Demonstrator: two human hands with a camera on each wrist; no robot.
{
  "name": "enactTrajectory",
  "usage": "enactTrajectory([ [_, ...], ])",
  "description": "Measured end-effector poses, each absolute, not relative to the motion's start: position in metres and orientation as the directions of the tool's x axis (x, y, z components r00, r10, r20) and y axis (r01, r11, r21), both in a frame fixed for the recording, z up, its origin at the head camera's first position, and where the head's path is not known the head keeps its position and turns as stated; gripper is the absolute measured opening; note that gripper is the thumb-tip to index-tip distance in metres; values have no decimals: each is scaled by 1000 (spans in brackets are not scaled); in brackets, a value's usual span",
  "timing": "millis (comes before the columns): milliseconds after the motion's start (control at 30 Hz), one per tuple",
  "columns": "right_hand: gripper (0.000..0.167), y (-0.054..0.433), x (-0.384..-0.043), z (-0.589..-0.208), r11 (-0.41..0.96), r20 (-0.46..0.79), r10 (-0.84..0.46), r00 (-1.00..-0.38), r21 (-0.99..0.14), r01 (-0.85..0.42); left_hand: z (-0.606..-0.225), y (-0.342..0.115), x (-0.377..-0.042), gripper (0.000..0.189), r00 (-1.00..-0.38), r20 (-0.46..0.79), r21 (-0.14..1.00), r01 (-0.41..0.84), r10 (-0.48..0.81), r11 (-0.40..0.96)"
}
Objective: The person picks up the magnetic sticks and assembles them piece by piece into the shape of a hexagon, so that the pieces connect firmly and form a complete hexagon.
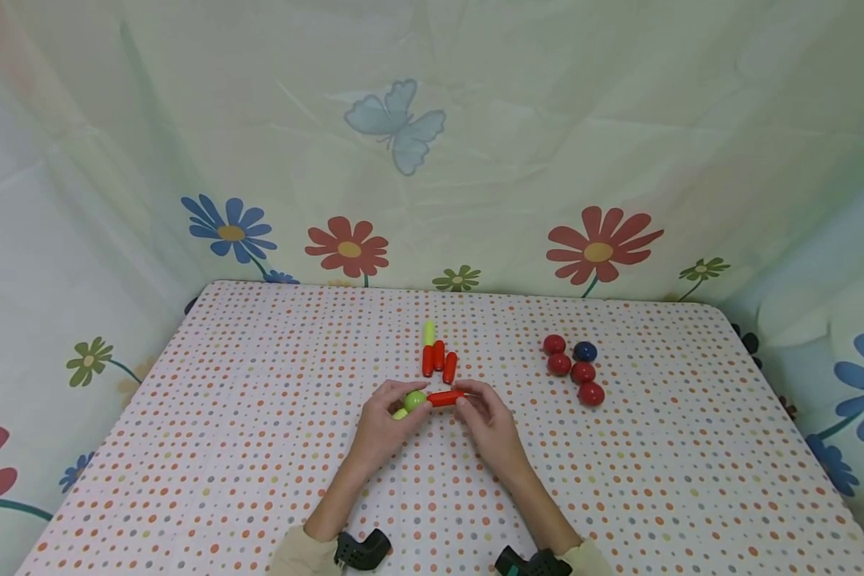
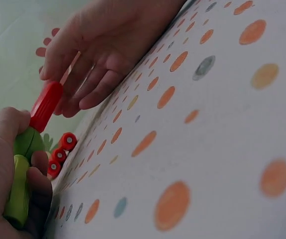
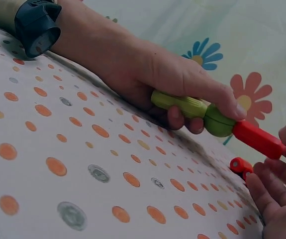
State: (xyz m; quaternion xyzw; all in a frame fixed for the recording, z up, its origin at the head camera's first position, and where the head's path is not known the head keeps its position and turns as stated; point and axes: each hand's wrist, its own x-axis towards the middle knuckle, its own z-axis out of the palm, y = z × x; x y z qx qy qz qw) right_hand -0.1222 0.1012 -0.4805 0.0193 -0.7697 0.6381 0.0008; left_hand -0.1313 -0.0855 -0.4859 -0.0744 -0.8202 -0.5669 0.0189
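My left hand (image 1: 383, 426) grips a green ball (image 1: 414, 401) together with a lime-green rod (image 3: 180, 104) joined to its side. From the ball's other side a red rod (image 1: 444, 398) sticks out toward the right. Thumb and forefinger of my right hand (image 1: 495, 432) pinch the far end of that red rod. In the left wrist view, the ball and both rods form one connected piece, with the left fingers curled around the lime-green rod. The remaining fingers of the right hand are loosely bent.
Just beyond the hands lie three red rods (image 1: 439, 355) and a lime-green rod (image 1: 430, 333). Off to the right, several red balls (image 1: 558, 365) are grouped with a dark blue ball (image 1: 586, 351). A dotted cloth (image 1: 259, 448) covers the table; a flowered curtain hangs behind.
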Motion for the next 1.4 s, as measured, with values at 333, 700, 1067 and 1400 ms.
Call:
enactTrajectory([
  [333,26,100,-124,-481,190,-14,70,-997,-981,27,-484,-85,-132,24,-989,145,931,137,3,338],
  [700,24,98,-124,-480,197,-26,73,-997,-980,40,-484,-84,-129,37,-966,260,826,226,6,516],
  [1067,23,99,-124,-480,181,-26,60,-998,-983,36,-490,-83,-130,29,-924,375,744,350,79,569],
  [1400,23,98,-124,-481,187,-28,60,-998,-982,38,-491,-87,-133,26,-847,517,550,438,122,711],
])
